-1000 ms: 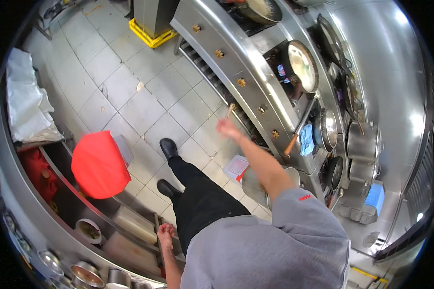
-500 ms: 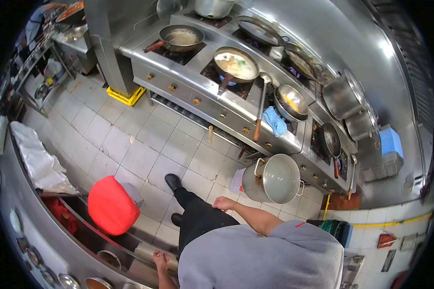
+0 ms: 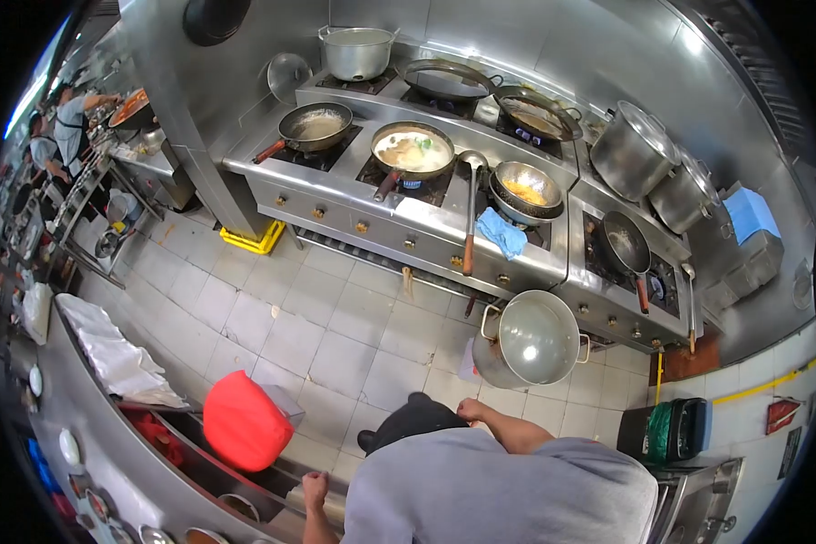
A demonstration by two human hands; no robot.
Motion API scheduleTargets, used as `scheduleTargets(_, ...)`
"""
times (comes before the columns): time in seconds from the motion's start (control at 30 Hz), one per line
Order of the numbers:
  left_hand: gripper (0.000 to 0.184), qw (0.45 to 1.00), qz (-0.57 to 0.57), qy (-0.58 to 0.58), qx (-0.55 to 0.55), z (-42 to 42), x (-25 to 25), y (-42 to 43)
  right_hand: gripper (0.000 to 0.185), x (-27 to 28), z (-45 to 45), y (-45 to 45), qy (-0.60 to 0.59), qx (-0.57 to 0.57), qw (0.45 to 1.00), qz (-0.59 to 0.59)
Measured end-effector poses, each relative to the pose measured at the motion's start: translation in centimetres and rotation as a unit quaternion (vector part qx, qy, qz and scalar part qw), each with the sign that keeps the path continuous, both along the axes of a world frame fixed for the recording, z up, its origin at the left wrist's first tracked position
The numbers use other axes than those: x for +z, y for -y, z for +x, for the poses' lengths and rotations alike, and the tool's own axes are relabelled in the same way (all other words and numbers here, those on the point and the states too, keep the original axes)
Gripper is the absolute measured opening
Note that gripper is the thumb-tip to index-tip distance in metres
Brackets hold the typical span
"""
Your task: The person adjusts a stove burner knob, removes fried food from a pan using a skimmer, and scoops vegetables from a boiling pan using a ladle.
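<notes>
My left hand (image 3: 315, 488) is low at the left of my body, its fingers curled in and nothing visible in it, beside the open drawer unit (image 3: 186, 426). My right hand (image 3: 471, 411) is loosely closed in front of my right thigh, also with nothing visible in it. It is nearest to the large steel pot (image 3: 486, 363), which stands low in front of the stove and holds cloudy liquid. Left of my legs is a red-covered bin (image 3: 245, 422).
The stove (image 3: 335, 213) bears a pan of white food (image 3: 414, 152), a ladle (image 3: 471, 204), a blue cloth (image 3: 501, 234) and several other pans and pots. A black bin (image 3: 635, 431) is at the right. Two people (image 3: 71, 122) are in the far left background.
The view has tilted up and turned, showing more of the stove and back wall. My right arm has come down from its forward reach to near my thigh. My left hand stays low.
</notes>
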State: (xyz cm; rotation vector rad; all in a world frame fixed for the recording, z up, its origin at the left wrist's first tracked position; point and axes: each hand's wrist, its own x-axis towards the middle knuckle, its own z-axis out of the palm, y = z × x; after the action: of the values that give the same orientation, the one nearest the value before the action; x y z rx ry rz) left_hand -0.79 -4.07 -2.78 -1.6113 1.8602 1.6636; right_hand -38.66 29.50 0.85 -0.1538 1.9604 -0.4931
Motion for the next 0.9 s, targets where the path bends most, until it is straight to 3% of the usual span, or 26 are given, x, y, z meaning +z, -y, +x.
scheduleTargets(0.07, 0.01, 0.997, 0.01, -0.014, 0.076, -1.4, 0.9, -1.3, 0.02, -0.1, -1.1, 0.0, 0.005, 0.036, 0.999, 0.001)
scheduleTargets(0.17, 0.01, 0.997, 0.028, 0.001, 0.071, -2.2, 1.8, -3.1, 0.022, -1.1, -2.8, -0.5, -0.068, 0.113, 0.991, -0.002)
scheduleTargets(0.23, 0.01, 0.998, 0.016, 0.054, 0.005, -3.8, 3.2, -4.1, 0.019, -0.5, -4.7, -0.7, -0.029, -0.031, 0.998, -0.051)
scheduleTargets(0.33, 0.011, 0.998, 0.009, 0.059, -0.029, -6.6, 6.0, -5.4, 0.017, -0.7, -6.7, -1.5, -0.027, -0.121, 0.989, -0.084)
scheduleTargets(0.43, 0.012, 0.998, 0.012, 0.061, -0.028, -9.5, 7.8, -6.2, 0.018, -1.5, -7.5, -3.6, -0.02, -0.131, 0.988, -0.081)
scheduleTargets(0.5, 0.012, 0.999, 0.036, 0.034, -0.014, -9.9, 4.2, -5.6, 0.018, -2.6, -7.3, -5.4, -0.012, -0.134, 0.988, -0.079)
scheduleTargets(0.67, 0.015, 0.998, 0.055, 0.021, -0.015, -13.2, 2.4, -5.8, 0.018, -4.2, -5.1, -10.4, 0.009, -0.122, 0.992, -0.019)
scheduleTargets(0.73, 0.021, 0.987, -0.081, 0.054, -0.129, -14.0, 0.3, -5.7, 0.017, -3.8, -4.4, -11.9, 0.001, -0.104, 0.994, -0.011)
scheduleTargets(0.77, 0.025, 0.988, -0.076, 0.071, -0.118, -14.6, 0.1, -6.0, 0.017, -3.8, -4.1, -12.7, -0.005, -0.086, 0.996, -0.002)
scheduleTargets(0.87, 0.024, 0.99, -0.064, 0.029, -0.123, -15.7, 0.4, -7.5, 0.015, -3.8, -4.2, -14.7, 0.009, -0.151, 0.989, 0.008)
scheduleTargets(0.9, 0.025, 0.99, -0.006, 0.057, -0.132, -17.1, 3.5, -8.4, 0.015, -4.2, -4.5, -15.2, 0.019, -0.169, 0.985, -0.006)
